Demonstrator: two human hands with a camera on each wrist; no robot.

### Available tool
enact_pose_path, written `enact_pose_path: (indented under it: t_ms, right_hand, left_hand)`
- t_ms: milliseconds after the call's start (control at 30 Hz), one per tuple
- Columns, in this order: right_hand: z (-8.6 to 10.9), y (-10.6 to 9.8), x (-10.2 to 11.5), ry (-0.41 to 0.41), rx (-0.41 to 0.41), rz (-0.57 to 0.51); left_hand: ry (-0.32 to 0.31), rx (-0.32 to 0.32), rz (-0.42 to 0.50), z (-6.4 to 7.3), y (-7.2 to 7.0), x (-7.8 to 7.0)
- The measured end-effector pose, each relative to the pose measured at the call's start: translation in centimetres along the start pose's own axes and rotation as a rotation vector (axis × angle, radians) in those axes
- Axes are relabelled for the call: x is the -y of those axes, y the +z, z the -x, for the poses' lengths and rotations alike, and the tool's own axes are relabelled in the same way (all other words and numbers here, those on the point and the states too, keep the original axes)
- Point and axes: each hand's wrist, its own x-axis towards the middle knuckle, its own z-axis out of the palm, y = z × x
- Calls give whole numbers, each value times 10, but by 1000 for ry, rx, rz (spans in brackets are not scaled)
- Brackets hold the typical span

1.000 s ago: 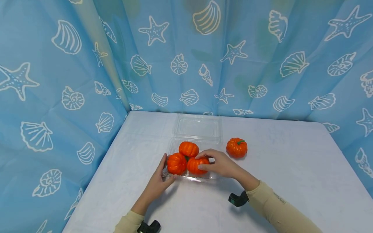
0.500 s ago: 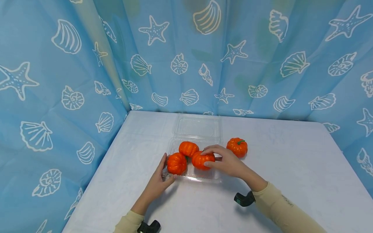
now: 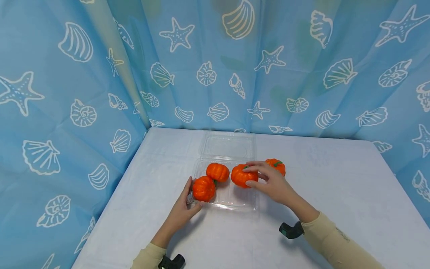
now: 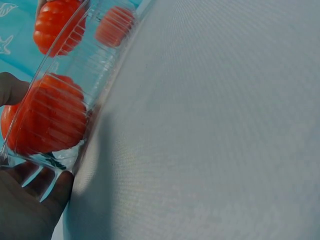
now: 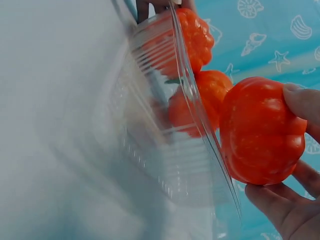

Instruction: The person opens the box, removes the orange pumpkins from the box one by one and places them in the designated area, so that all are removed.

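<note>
My right hand (image 3: pixel 273 184) holds a small orange toy pumpkin (image 3: pixel 244 176) between thumb and fingers, above the right part of a clear plastic clamshell box (image 3: pixel 235 203). In the right wrist view this pumpkin (image 5: pixel 262 131) is lifted beside the box's rim. Two more pumpkins sit in the left part of the box: one at the front left (image 3: pixel 203 189), another behind it (image 3: pixel 217 172). My left hand (image 3: pixel 183 211) grips the box's front left corner; in the left wrist view, the thumb (image 4: pixel 11 89) is at the rim and the fingers lie against the outer wall.
Another orange pumpkin (image 3: pixel 277 166) with a green stem stands on the white table (image 3: pixel 329 194) right of the box, partly behind my right hand. The box's lid (image 3: pixel 228 145) lies folded back toward the blue shell-print curtain (image 3: pixel 201 56).
My right hand has lifted the front right pumpkin from its place in the box and moved it right and away from me. The left hand and the box stay still.
</note>
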Motion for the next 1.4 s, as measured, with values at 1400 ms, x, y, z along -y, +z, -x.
enact_pose_path:
  t_ms: [1400]
  right_hand:
    - [59,-81,-63,143,-347,202]
  left_hand:
    - [-17,12,52,1,0,-6]
